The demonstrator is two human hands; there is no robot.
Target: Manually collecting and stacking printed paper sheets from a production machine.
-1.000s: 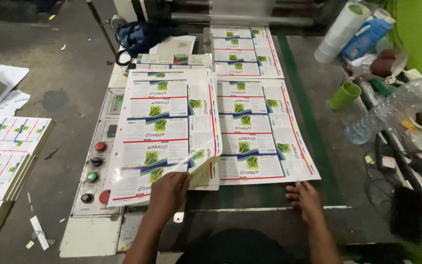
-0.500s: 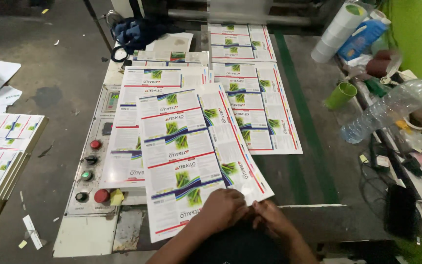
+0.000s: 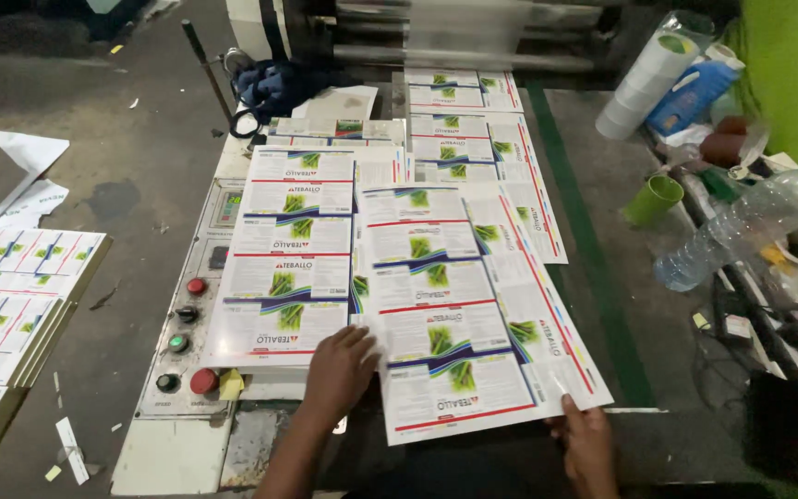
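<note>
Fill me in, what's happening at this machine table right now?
A person is handling glossy printed label sheets on a grey machine table. The left hand lies flat on the near edge of a white sheet with green leaf pictures and red lines, which sits skewed on top; the right hand grips that sheet's near right corner. Beside it lies a squared stack of the same sheets, partly over a control panel with red and green round buttons. More printed sheets trail from the rollers behind.

Single head view, looking steeply down, near worktable (image 3: 602, 305).
</note>
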